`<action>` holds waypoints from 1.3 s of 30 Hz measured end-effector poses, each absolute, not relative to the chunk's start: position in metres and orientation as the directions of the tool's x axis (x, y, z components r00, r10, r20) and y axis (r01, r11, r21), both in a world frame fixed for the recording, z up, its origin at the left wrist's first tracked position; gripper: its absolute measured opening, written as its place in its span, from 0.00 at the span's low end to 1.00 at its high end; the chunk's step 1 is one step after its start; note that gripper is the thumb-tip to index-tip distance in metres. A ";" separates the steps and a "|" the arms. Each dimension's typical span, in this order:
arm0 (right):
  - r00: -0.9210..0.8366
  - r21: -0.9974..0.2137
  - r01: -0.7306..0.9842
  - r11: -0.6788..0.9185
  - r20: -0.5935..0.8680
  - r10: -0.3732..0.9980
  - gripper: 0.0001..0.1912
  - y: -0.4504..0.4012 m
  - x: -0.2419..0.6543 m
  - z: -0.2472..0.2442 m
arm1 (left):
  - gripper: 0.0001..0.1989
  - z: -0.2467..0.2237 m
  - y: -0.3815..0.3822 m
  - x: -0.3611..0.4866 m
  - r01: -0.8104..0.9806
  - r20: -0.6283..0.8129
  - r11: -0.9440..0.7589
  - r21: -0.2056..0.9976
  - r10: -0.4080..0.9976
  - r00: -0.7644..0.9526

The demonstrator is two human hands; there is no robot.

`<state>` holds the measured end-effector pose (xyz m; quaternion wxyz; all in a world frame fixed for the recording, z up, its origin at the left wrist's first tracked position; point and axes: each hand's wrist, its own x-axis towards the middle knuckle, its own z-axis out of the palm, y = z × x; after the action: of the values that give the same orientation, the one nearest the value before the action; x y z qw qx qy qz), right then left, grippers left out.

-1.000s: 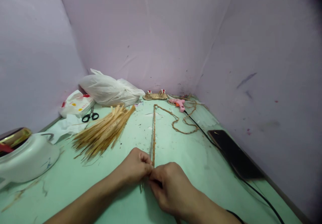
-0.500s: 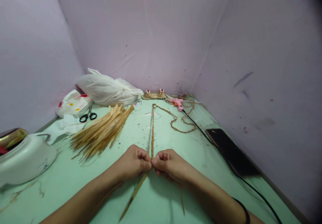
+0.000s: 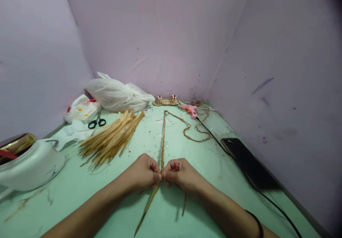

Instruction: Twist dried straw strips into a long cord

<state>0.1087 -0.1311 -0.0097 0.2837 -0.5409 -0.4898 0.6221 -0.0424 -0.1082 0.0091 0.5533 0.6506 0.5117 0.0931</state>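
Observation:
A thin brown braided cord [image 3: 163,141] runs down the middle of the green table, its far part bending right in loose curves. At its near end my left hand [image 3: 148,172] pinches it between thumb and fingers. My right hand [image 3: 177,174] pinches the same spot from the other side, the fingertips almost touching. A flat straw strip [image 3: 148,206] hangs toward me from below my left hand, and a shorter strand [image 3: 184,205] from under my right. Left of the cord lies a fanned bundle of dry straw strips [image 3: 112,138].
Black-handled scissors [image 3: 97,123], a white box [image 3: 85,110] and a white plastic bag [image 3: 117,93] lie back left. A white container [image 3: 32,166] stands at left. A pink glue gun [image 3: 190,110] with black cable and a dark phone [image 3: 249,163] are at right.
The view has shifted slightly, so objects appear a little further right. Both hands keep their pinch on the cord. The short strand under my right hand has swung left.

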 end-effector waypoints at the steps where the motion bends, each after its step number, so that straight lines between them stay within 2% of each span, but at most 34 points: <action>1: -0.261 -0.918 0.171 -0.358 -0.392 0.882 0.02 -0.131 0.108 -0.010 | 0.06 0.009 -0.108 -0.043 0.566 -0.440 0.125 0.815 0.769 0.464; 6: -0.300 -0.920 0.107 -0.376 -0.391 0.870 0.02 -0.134 0.106 -0.009 | 0.07 0.011 -0.108 -0.044 0.553 -0.399 0.074 0.830 0.772 0.495; 10: -0.273 -0.896 0.105 -0.432 -0.444 0.854 0.03 -0.134 0.107 -0.004 | 0.07 0.010 -0.106 -0.045 0.511 -0.411 0.124 0.851 0.762 0.500; 17: -0.323 -0.923 0.040 -0.382 -0.374 0.869 0.15 -0.132 0.109 -0.010 | 0.05 0.011 -0.107 -0.043 0.502 -0.436 0.172 0.847 0.766 0.472; 21: -0.316 -0.934 0.067 -0.351 -0.353 0.881 0.10 -0.130 0.109 -0.013 | 0.04 0.013 -0.108 -0.043 0.472 -0.423 0.173 0.864 0.759 0.496; 26: -0.313 -0.907 0.059 -0.418 -0.414 0.855 0.07 -0.132 0.107 -0.005 | 0.09 0.012 -0.106 -0.045 0.475 -0.414 0.145 0.868 0.740 0.531; 30: -0.278 -0.892 0.086 -0.443 -0.448 0.850 0.03 -0.133 0.107 -0.003 | 0.06 0.010 -0.105 -0.046 0.490 -0.419 0.147 0.859 0.751 0.510; 33: -0.230 -0.905 0.081 -0.418 -0.425 0.875 0.02 -0.133 0.106 -0.007 | 0.04 0.008 -0.106 -0.045 0.481 -0.392 0.121 0.868 0.763 0.515; 39: -0.226 -0.922 -0.009 -0.388 -0.376 0.899 0.01 -0.130 0.102 -0.019 | 0.05 0.005 -0.106 -0.044 0.574 -0.349 0.017 0.819 0.809 0.474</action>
<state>0.1024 -0.1297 -0.0192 0.3472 -0.5162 -0.4308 0.6538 -0.0436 -0.1064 0.0048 0.5087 0.6916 0.4996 0.1155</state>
